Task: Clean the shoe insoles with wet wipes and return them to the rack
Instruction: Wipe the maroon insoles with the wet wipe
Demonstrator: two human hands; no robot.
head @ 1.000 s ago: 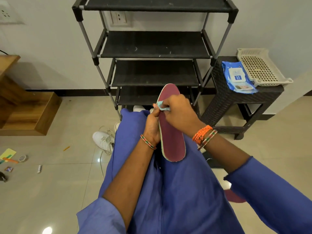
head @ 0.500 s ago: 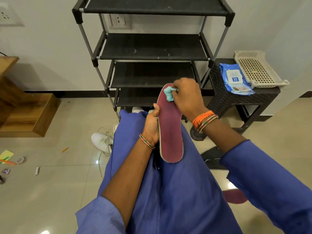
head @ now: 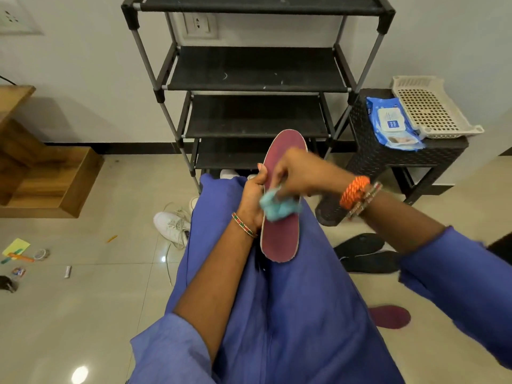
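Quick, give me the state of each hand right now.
Left hand: closed on the maroon insole, gripping its edge.
Right hand: closed on the crumpled blue wipe, pressed against the insole.

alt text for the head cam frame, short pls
A seated person's left hand holds a maroon insole upright on their lap while the right hand, motion-blurred, rubs a crumpled blue wipe across it. Behind stands a black shoe rack with bare shelves; to its right, a wipes pack lies on a dark side table.
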